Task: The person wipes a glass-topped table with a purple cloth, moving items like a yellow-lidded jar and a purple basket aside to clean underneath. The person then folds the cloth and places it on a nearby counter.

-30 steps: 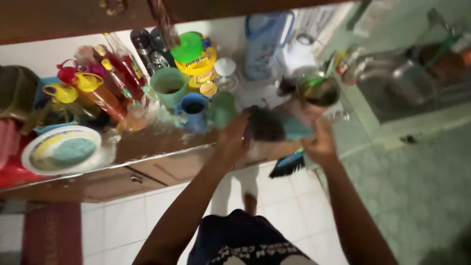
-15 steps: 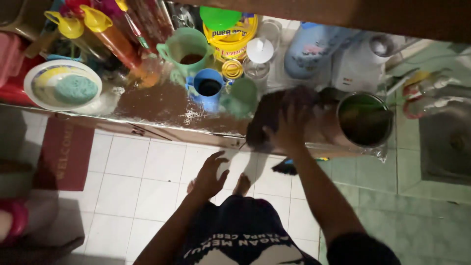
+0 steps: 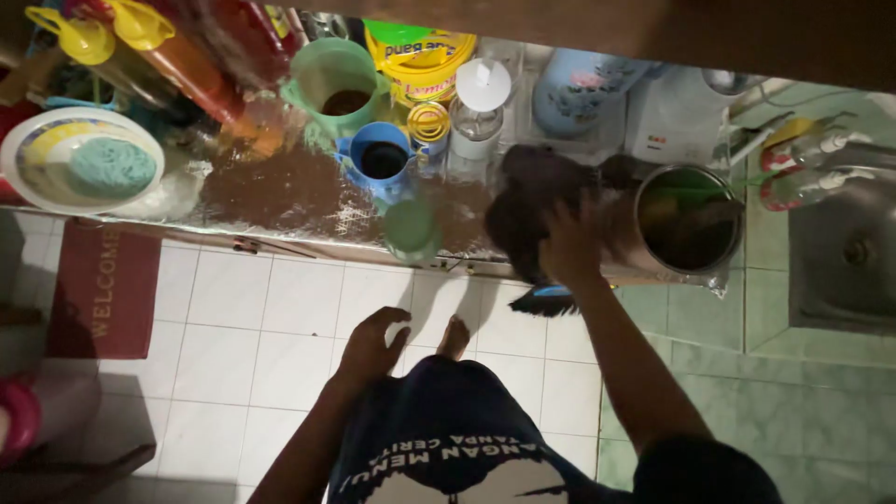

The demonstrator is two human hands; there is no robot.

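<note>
Dark cloth (image 3: 532,210) lay bunched on the counter (image 3: 280,191) beside the metal pot (image 3: 689,219), the right hand (image 3: 571,247) clenched on it (left hand (image 3: 371,343) hung empty, loosely curled); firm, overlapping strokes would have suited.

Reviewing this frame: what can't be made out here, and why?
- Head view: the dark cloth under the right hand is motion-blurred; its shape and the grip are unclear.
- Contents of the metal pot: too dark to identify.
- Back of the counter: cut off by the dark overhang along the top edge.
- Left hand: hangs below the counter, apparently holding nothing; its palm is hidden.
</note>
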